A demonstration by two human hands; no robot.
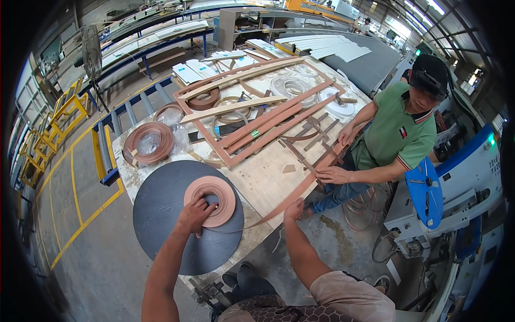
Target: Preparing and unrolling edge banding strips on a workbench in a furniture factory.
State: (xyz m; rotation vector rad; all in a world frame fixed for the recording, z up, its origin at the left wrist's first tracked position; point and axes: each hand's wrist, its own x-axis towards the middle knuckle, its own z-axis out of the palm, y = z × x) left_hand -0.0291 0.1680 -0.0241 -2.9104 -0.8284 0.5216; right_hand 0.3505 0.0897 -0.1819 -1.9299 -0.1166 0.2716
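A coil of reddish-brown edge banding lies flat on a large round black disc at the table's near left corner. My left hand rests on the coil, with its fingers bent into the hole in the middle. From the coil a loose strip of the banding runs right, along the table's near edge. My right hand is closed on this strip at the edge. Farther along, a co-worker's two hands touch the strip and some wooden pieces beside it; the co-worker wears a green shirt.
Wooden frames, thin offcuts and a second brown coil cover the tabletop. A grey machine with a blue disc stands at the right. Metal rollers adjoin the table's left side; a fan stands beyond them.
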